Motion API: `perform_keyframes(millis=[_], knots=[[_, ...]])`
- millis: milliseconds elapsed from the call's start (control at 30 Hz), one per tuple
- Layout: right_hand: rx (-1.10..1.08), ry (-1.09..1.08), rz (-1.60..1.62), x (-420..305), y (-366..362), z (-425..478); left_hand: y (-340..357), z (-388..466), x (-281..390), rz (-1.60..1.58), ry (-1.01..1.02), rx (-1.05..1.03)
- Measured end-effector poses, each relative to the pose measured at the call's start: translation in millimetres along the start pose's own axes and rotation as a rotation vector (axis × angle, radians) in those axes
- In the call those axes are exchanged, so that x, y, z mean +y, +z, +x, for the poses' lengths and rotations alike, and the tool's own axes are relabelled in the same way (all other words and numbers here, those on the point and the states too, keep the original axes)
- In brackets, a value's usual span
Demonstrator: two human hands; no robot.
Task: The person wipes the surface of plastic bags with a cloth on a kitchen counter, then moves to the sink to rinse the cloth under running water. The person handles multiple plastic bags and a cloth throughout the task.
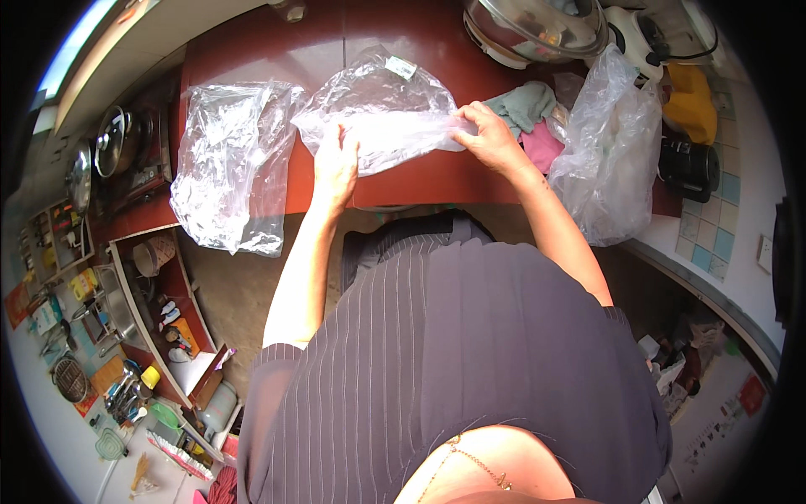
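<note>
A clear plastic bag (384,94) with a small white label spreads over the red-brown counter, its near edge folded into a bright flap. My right hand (488,138) pinches the right end of that flap between thumb and fingers. At the flap's left end, my left hand (337,164) grips the plastic, its fingers pointing away from me; glare washes out the detail there. To the left, a second clear plastic bag (230,164) lies crumpled and hangs over the counter's front edge.
Right of my hands are a grey-green cloth (522,104), a pink cloth (541,148) and a bulky plastic bag (604,151). A glass-lidded appliance (541,31) stands behind them. Far left is a pot with a glass lid (113,142). An opened cabinet (182,271) sits below left.
</note>
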State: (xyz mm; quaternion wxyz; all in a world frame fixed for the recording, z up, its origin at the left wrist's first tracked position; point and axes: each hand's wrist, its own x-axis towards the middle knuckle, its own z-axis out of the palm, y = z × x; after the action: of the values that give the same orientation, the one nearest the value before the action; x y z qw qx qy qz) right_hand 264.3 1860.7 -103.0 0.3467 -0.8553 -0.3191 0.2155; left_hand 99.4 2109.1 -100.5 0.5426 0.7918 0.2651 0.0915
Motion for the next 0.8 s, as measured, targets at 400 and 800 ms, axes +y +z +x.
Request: perform_keyframes(millis=[400, 800], knots=[[-0.417, 0.35, 0.787, -14.5, 16.0, -4.9, -11.4, 7.5, 17.8, 0.562, 0.572, 0.131], [-0.244, 0.179, 0.97, -53.6, -3.3, -7.1, -25.9, 27.8, -10.7, 0.068, 0.071, 0.165]])
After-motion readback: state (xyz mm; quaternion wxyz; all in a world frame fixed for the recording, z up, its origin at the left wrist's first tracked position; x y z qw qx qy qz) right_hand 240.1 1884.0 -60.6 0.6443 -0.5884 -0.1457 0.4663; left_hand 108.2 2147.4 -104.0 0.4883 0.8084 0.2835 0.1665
